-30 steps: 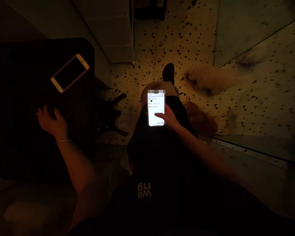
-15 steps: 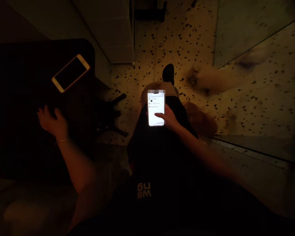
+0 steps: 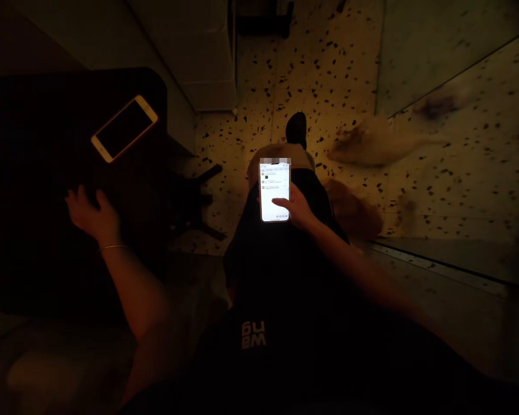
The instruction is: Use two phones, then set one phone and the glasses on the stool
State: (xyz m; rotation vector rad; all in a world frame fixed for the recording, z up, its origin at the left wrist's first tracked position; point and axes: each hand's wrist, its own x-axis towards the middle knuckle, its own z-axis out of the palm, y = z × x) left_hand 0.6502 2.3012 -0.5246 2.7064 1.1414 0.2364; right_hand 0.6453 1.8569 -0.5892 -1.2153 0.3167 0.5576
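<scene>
The room is dim. My right hand (image 3: 298,208) grips a lit phone (image 3: 274,190) over my raised knee, with the thumb lying on its bright screen. My left hand (image 3: 89,213) rests on a dark table (image 3: 34,173) at the left, fingers loosely curled against the surface, a thin bracelet on the wrist. A second phone (image 3: 124,128) with a dark screen and pale frame lies on that table, a little beyond the left hand and apart from it.
A speckled terrazzo floor (image 3: 328,69) spreads ahead. A pale, blurred animal (image 3: 376,144) is on the floor to the right of my foot (image 3: 296,128). A pale cabinet (image 3: 199,52) stands behind the table. A glass panel edge (image 3: 436,259) runs at the right.
The pale animal on the floor has shifted and changed shape to the right. Both hands and both phones have stayed where they were.
</scene>
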